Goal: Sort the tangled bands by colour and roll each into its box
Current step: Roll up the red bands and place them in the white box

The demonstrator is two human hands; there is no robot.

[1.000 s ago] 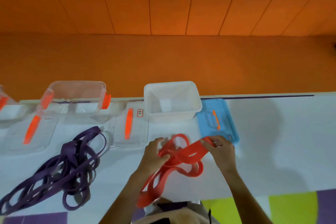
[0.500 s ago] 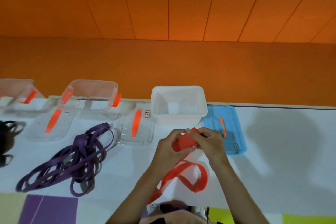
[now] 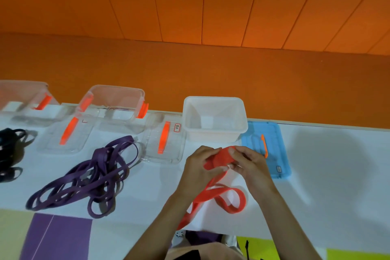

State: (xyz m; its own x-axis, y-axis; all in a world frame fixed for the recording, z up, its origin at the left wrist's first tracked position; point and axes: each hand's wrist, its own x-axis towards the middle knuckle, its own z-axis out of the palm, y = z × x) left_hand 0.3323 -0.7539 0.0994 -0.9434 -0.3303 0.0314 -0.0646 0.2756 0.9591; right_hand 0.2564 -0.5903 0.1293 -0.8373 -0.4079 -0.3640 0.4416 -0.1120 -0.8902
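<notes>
- Just in front of the white box (image 3: 214, 98): the rolled end of the red band (image 3: 221, 157), held between both hands.
- Left hand (image 3: 198, 170) and right hand (image 3: 251, 164) each pinch it, fingers curled.
- Loose tail's long axis runs from the hands back toward the person; one loop lies on the table (image 3: 316, 175).
- Purple bands (image 3: 88, 177) lie tangled, well to the left.

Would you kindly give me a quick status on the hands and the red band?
Left hand, right hand both grip red band, partly rolled. Tail loops on table. White box just beyond, nothing between.
</notes>
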